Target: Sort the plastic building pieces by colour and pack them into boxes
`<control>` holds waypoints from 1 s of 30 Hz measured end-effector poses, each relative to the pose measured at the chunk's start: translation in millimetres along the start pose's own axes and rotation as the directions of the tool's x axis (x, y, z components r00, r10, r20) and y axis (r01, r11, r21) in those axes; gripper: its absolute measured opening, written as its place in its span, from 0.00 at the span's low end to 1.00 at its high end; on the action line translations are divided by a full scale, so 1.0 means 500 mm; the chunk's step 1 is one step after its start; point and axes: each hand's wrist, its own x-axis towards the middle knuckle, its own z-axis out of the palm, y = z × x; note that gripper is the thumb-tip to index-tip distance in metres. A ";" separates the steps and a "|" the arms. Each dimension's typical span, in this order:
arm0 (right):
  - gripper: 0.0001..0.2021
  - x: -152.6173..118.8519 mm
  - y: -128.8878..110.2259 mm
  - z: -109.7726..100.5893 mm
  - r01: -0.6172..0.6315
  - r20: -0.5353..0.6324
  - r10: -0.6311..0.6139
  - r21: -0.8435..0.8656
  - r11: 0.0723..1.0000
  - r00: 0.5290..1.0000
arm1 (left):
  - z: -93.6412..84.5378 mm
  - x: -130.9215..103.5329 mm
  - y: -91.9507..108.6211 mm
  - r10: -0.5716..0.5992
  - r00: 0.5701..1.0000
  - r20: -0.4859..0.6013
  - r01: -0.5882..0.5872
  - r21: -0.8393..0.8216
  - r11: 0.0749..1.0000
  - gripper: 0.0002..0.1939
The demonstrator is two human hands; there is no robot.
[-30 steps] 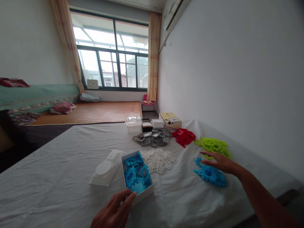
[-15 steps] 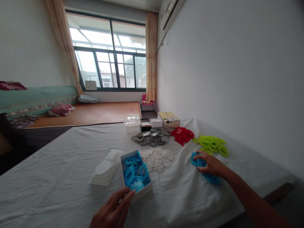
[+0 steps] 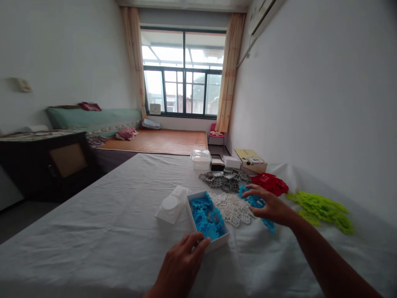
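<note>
A small white box (image 3: pixel 223 242) full of blue plastic pieces (image 3: pixel 206 215) sits on the white sheet in front of me. My left hand (image 3: pixel 182 265) rests against its near corner. My right hand (image 3: pixel 269 206) is closed over a bunch of blue pieces (image 3: pixel 254 201) and hovers above the pile of white pieces (image 3: pixel 231 207), just right of the box. A few blue pieces hang below the palm. The box's white lid (image 3: pixel 172 205) lies to its left.
Grey pieces (image 3: pixel 225 180), red pieces (image 3: pixel 269 183) and lime-green pieces (image 3: pixel 322 207) lie in piles further back and right. A clear tub (image 3: pixel 201 158) and small cartons (image 3: pixel 250 159) stand at the far edge. The wall runs along the right.
My right hand dropped onto the blue pile at the right, gathered it and carried it left toward the box. The view turned left. My left hand stayed at the box.
</note>
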 end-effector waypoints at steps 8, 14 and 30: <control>0.31 0.106 -0.200 0.135 0.168 0.105 -0.181 0.118 0.979 0.978 | -0.003 0.000 0.008 -0.045 0.999 0.030 0.045 0.014 0.999 0.14; 0.13 0.098 -0.176 0.130 0.160 0.056 -0.161 0.020 0.987 0.985 | 0.003 -0.008 0.004 -0.053 0.998 0.032 0.053 -0.009 0.999 0.14; 0.12 0.122 -0.176 0.167 0.319 0.232 -0.336 0.109 0.941 0.913 | -0.021 -0.019 -0.004 -0.085 0.996 0.038 0.086 -0.032 0.996 0.14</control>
